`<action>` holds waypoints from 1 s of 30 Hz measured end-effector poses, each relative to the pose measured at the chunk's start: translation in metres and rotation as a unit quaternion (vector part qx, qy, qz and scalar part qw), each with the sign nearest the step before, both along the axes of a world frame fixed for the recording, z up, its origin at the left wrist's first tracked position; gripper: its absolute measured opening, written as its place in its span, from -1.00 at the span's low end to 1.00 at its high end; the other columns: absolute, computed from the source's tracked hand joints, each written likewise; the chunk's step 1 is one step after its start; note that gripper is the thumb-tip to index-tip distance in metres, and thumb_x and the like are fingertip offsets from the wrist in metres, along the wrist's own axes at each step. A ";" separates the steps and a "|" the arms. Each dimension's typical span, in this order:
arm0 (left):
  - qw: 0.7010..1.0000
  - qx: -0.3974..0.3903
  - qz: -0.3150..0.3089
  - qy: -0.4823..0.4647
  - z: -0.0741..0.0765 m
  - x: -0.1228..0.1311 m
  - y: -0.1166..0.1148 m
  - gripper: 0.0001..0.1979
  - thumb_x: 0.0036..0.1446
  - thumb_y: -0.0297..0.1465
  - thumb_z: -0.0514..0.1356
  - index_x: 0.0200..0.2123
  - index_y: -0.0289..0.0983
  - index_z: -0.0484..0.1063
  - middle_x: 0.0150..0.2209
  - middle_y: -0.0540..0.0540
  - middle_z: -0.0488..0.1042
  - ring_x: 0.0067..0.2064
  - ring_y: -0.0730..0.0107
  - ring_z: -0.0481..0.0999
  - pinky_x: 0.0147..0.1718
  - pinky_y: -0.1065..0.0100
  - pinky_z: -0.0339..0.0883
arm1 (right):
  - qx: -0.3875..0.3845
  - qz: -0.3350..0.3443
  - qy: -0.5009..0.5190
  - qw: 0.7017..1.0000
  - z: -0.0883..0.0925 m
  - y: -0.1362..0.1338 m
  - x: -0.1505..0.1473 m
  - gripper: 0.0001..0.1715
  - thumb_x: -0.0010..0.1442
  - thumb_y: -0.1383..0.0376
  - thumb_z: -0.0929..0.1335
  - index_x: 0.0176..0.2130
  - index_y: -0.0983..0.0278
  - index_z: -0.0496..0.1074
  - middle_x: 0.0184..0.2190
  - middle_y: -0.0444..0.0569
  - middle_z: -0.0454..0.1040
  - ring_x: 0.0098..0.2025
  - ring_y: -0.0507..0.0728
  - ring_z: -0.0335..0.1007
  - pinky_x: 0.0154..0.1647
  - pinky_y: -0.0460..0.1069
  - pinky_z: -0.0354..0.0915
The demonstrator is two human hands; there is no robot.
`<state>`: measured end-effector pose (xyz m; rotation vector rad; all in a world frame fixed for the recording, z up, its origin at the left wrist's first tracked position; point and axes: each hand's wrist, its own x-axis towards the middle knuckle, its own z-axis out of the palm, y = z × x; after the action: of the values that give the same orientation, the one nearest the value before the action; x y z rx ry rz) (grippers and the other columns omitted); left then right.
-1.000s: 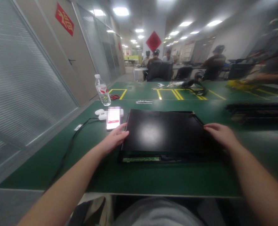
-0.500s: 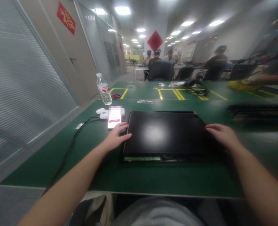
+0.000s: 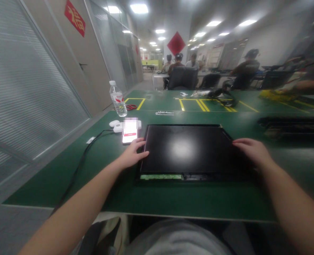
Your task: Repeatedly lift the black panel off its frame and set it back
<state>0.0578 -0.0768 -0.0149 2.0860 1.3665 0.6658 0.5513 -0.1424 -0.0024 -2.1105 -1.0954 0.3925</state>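
A flat black display panel (image 3: 186, 148) lies on the green mat (image 3: 172, 198) in front of me, with a strip of green circuit board (image 3: 160, 176) showing along its near edge. My left hand (image 3: 132, 154) grips the panel's left edge, thumb on top. My right hand (image 3: 252, 152) grips the right edge with fingers curled over it.
A phone (image 3: 130, 132) with a lit screen and a white charger (image 3: 115, 124) with a black cable (image 3: 79, 163) lie left of the panel. A water bottle (image 3: 118, 99) and red scissors (image 3: 130, 106) stand farther back. A dark tray (image 3: 292, 125) sits at right. Several people sit at far desks.
The panel's near edge has sunk lower toward the mat. Both hands stay on its side edges, and the left thumb has slid onto the top face.
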 end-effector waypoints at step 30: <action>0.999 0.017 -0.009 0.031 -0.002 0.004 0.000 -0.37 0.08 -0.02 0.23 0.12 -0.30 0.47 0.34 -0.36 0.18 0.37 -0.22 0.19 0.36 -0.10 0.04 | 0.017 0.000 0.012 1.000 -0.008 0.003 0.007 -0.78 -0.03 0.17 0.42 -0.35 0.18 0.61 -0.30 -0.03 0.62 -0.22 0.21 0.49 -0.09 0.09 0.30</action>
<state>0.0614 -0.0772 -0.0170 2.1591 1.3766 0.6252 0.5580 -0.1391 -0.0104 -2.0713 -1.0804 0.3955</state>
